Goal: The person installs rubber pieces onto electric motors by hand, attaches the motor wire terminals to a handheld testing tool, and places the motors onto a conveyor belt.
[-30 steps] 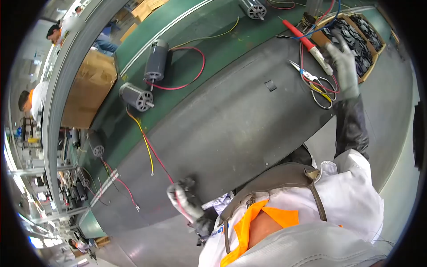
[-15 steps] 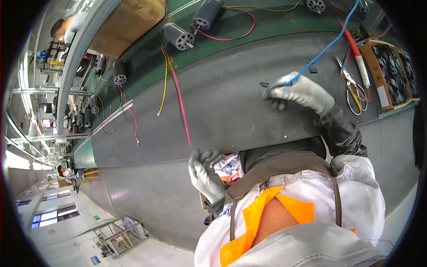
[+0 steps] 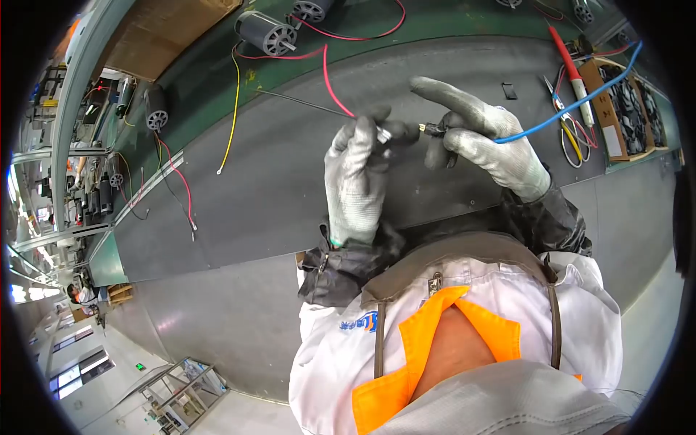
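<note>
Vs. prior frame, worker's L hand (image 3: 359, 167) is up over mat (image 3: 239, 203), fingers clamped on red wire (image 3: 329, 80) nr its end, wire bent; R hand (image 3: 482, 134), index extended, pinches blk connector (image 3: 433, 130), brass-colored tip facing L.

Left hand (image 3: 357, 174): at 12 o'clock of frame centre, gloved in pale knit with darker fingertips. Raised from the wrist (image 3: 351, 233) toward 12 o'clock; digits bunched, tips drawn together in a pinch and bent toward 2 o'clock. Fingertips partly blurred. Left forearm short in view, dark sleeve (image 3: 341, 268) angled toward 1 o'clock.

Right hand (image 3: 486, 138): at 2 o'clock, gloved alike. Points toward 10 o'clock, in line with the forearm. Index finger (image 3: 449, 98) extended, apart from the thumb (image 3: 475, 147); other fingers curled, pinching against the thumb. Both hands near each other, fingertips facing.
</note>
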Available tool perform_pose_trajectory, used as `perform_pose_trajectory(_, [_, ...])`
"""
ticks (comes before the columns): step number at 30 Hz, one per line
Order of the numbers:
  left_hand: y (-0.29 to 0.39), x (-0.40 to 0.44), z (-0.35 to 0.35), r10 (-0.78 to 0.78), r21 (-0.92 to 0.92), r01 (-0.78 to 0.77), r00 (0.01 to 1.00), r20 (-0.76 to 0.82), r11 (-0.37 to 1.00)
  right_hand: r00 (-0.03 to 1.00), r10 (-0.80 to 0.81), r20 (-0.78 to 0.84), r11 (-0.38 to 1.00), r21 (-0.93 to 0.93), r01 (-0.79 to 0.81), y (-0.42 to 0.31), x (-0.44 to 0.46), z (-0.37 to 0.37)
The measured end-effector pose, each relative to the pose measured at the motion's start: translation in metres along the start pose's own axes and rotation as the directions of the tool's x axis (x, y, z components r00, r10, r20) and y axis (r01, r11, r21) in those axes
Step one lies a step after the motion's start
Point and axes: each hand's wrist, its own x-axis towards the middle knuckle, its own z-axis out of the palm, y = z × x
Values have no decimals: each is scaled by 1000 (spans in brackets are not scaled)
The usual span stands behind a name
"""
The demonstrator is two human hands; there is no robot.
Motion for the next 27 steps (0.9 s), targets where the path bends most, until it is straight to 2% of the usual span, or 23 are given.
perform_pose_trajectory(1, [1, 7, 4, 72, -102, -74, 997, -24, 992, 1000, -8, -14, 1000, 17, 8, 3, 3, 1])
perform_pose_trajectory(4, [6, 17, 19, 116, -161, -122, 992, -48, 979, 998, 9, -65, 998, 63, -4, -2, 9, 10])
perform_pose_trajectory(5, [6, 20, 21, 112, -187, -115, 993, -24, 976, 994, 30, -107, 995, 100, -19, -4, 11, 11])
perform_pose_trajectory(9, [8, 25, 33, 70, -205, -66, 997, 12, 977, 995, -28, -92, 995, 88, 36, 13, 18, 3])
perform_pose_trajectory(11, [5, 28, 37, 80, -209, -78, 997, 2, 975, 991, -93, -96, 969, 220, 112, 16, 25, 4])
perform_pose_trajectory(14, [4, 35, 45, 121, -199, -126, 992, -34, 972, 985, -153, -78, 977, 137, 162, 12, 33, -2])
perform_pose_trajectory(16, [-1, 38, 47, 127, -169, -133, 991, -47, 977, 990, -127, -61, 966, 218, 137, 12, 34, -7])
perform_pose_trajectory(18, [-8, 45, 47, 103, -168, -105, 994, -20, 980, 973, -200, -114, 980, -7, 201, 16, 39, -15])
perform_pose_trajectory(19, [-11, 46, 51, 94, -152, -100, 994, -47, 983, 973, -199, -119, 980, 3, 201, 19, 42, -19])
perform_pose_trajectory(21, [-21, 53, 55, 61, -154, -72, 995, -73, 986, 982, -113, -150, 971, 193, 142, 28, 43, -21])
perform_pose_trajectory(23, [-35, 57, 53, 57, -146, -72, 993, -105, 987, 982, -69, -175, 965, 240, 110, 35, 43, -23])
perform_pose_trajectory(24, [-33, 58, 60, 74, -34, -78, 990, -123, 996, 982, -28, -188, 959, 273, 80, 37, 42, -27])
perform_pose_trajectory(25, [-35, 61, 64, 43, -57, -51, 991, -124, 997, 984, 55, -170, 947, 322, 3, 35, 40, -31])
perform_pose_trajectory(26, [-37, 65, 65, 12, -86, -22, 993, -118, 996, 988, 67, -142, 893, 450, 4, 40, 39, -33])
perform_pose_trajectory(27, [-44, 70, 56, -41, -165, 34, 998, -38, 986, 990, 106, -90, 876, 480, -50, 48, 38, -39])
